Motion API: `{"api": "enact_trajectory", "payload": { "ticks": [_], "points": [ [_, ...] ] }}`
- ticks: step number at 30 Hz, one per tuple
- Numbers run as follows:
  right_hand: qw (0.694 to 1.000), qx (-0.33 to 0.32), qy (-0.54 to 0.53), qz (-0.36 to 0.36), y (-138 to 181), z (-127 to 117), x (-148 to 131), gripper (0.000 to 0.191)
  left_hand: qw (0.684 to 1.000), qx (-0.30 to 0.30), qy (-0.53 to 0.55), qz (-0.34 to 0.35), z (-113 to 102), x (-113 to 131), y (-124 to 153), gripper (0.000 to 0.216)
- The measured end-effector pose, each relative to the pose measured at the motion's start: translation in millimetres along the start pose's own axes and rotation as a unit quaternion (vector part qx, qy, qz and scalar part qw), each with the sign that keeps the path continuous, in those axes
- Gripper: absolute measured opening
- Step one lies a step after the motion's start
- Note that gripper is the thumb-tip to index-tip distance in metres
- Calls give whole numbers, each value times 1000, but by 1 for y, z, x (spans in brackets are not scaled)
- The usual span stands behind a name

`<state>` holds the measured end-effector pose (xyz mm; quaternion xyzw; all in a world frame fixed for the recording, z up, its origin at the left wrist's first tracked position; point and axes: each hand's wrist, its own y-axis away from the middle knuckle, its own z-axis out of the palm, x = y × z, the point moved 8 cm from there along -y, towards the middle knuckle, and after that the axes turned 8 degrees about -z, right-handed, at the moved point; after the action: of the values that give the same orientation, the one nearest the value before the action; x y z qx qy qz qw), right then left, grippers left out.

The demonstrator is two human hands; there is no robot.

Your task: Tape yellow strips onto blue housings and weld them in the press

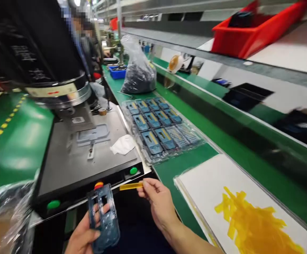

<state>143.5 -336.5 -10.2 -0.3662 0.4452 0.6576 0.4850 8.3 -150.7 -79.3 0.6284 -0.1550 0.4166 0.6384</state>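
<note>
My left hand [86, 231] grips a dark blue-grey plastic housing [107, 225] by its side, tilted upright in front of the machine's front edge. The housing has long cut-outs, and fingers show through them. Between the thumb and fingertips of my right hand [158, 197] is a thin yellow strip [130, 186], pointing left towards the housing but apart from it. A loose heap of similar yellow strips [256, 225] lies on a white board [211, 180] to the right. Beyond my hands, a clear tray [157, 160] holds several like housings, many with a yellow strip on them.
At left stands a black press machine [82, 169] with green buttons [133, 171], a red knob and a grey fixture [94, 134]. A white cloth [123, 144] lies on its plate. Further back are a filled plastic bag [139, 70], a blue bin [118, 73] and a person. A red bin [238, 38] sits on the shelf.
</note>
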Motion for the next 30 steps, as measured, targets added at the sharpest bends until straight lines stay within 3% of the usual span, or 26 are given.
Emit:
{"api": "enact_trajectory", "payload": {
  "ticks": [4,7,10,12,14,16,18,20,23,30],
  "points": [
    [998,12,-28,47,8,3,13,44,969,-59,239,12,20,11,24,73],
    [999,0,-22,38,14,6,16,42,947,-69,313,8,33,28,32,72],
    [999,-31,33,-25,19,9,12,32,928,-50,368,-7,34,30,39,61],
    [980,-77,120,-139,25,16,-3,18,919,-40,391,-16,32,26,43,55],
    [910,-154,218,-317,40,32,-25,14,915,-33,402,-14,30,23,44,52],
    [794,-236,279,-485,66,53,-40,29,910,-32,413,-5,29,21,43,50],
    [690,-301,301,-585,88,68,-43,39,902,-37,430,7,30,21,43,47],
    [625,-350,304,-628,100,80,-41,38,894,-45,445,16,32,23,43,42],
    [575,-404,303,-644,110,95,-39,31,888,-44,458,25,33,25,45,31],
    [546,-448,355,-612,114,115,-22,29,875,-64,478,32,30,23,46,25]
  ]
}}
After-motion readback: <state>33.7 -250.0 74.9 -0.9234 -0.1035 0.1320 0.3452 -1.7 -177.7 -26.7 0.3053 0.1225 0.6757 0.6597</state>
